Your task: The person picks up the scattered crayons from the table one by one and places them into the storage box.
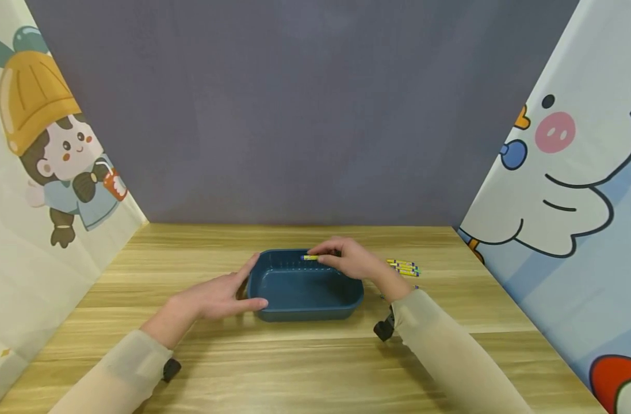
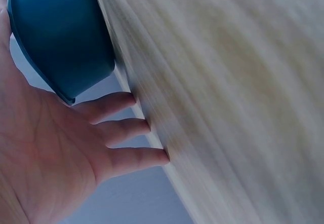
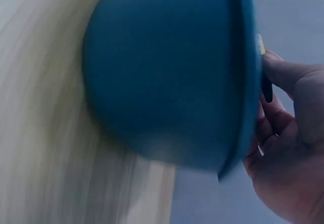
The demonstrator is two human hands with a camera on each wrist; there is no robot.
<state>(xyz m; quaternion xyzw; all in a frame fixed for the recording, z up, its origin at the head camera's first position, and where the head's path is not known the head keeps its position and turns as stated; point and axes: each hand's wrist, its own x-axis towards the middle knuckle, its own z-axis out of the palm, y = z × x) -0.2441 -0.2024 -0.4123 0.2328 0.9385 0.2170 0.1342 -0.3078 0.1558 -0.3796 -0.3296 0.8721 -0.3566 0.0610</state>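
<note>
And here you are at the blue basin [image 1: 307,315], which sits upright on the tabletop [image 1: 294,368], its long side facing you. Your left hand [image 1: 217,295] is at the basin's left end, fingers spread and fairly straight, thumb lying over the near rim, forefinger along the rim toward the far corner. The left wrist view has three more fingers stretched out beside the basin's outer wall, their tips down by the tabletop.

Over to your right hand [image 1: 348,259], and it's a pinch! Thumb and fingertips grip a yellow stick [image 1: 310,257] with a dark blue end, up over the basin's far side, that blue end pointing toward the basin's left. The right wrist view catches the dark end beyond the rim.

Right of the basin, a small group of similar sticks [image 1: 408,273] lies close together, with blue and green ends showing. Nearer your right sleeve [image 1: 450,351], also to the basin's right, a small blue tip [image 1: 416,287] peeks out, the rest hidden by your arm.
</note>
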